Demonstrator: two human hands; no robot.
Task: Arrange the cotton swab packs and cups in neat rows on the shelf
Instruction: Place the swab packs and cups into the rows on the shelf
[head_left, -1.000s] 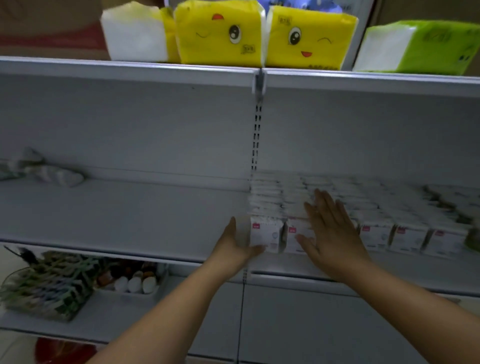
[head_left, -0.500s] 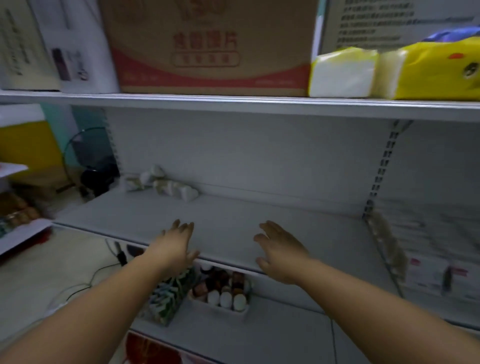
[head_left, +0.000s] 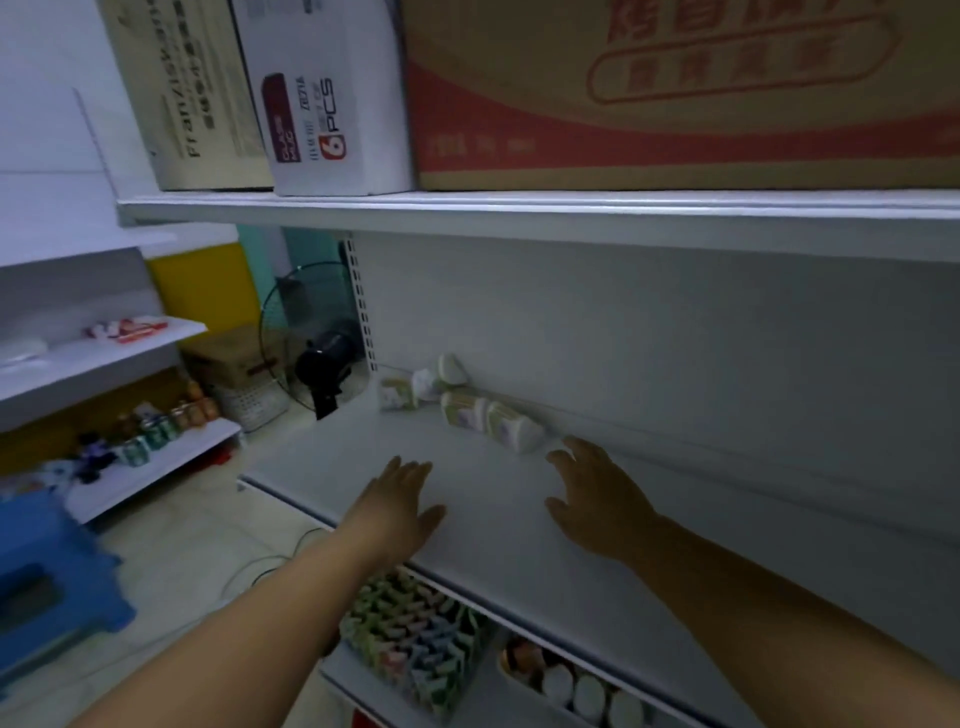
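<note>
Cups (head_left: 488, 415) lie toppled on shelf (head_left: 493, 483); basket (head_left: 359, 652) holds colourful packs (head_left: 415, 631).

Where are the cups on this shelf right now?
In the head view, the cups lie toppled at the back left of the middle shelf, against its rear wall, just beyond the right hand and right of the fan.

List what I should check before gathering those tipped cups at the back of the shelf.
1. Left grip free: ok, open, holds nothing.
2. Right grip free: ok, open, holds nothing.
3. Cups in a row: not ok, lying jumbled along the back wall.
4. Right grip touching cups: cannot tell, it is close.
5. Shelf room in front of cups: ok.
</note>
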